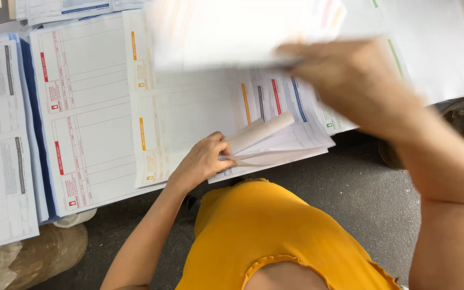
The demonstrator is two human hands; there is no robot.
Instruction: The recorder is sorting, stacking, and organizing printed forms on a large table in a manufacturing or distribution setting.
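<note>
Hands sort printed forms at centre frame: the left hand (205,161) pinches the curled lower corner of a small stack (280,134), keeping its sheets fanned, while the right hand (350,80), blurred at upper right, grips one sheet (232,32) lifted clear. Larger form piles (81,107) lie spread at left.

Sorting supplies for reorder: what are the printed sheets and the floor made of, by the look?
Printed sheets: thin matte paper, seemingly; those under the left hand curl and bend easily. Floor: grey, rough, speckled, probably concrete or asphalt.
</note>
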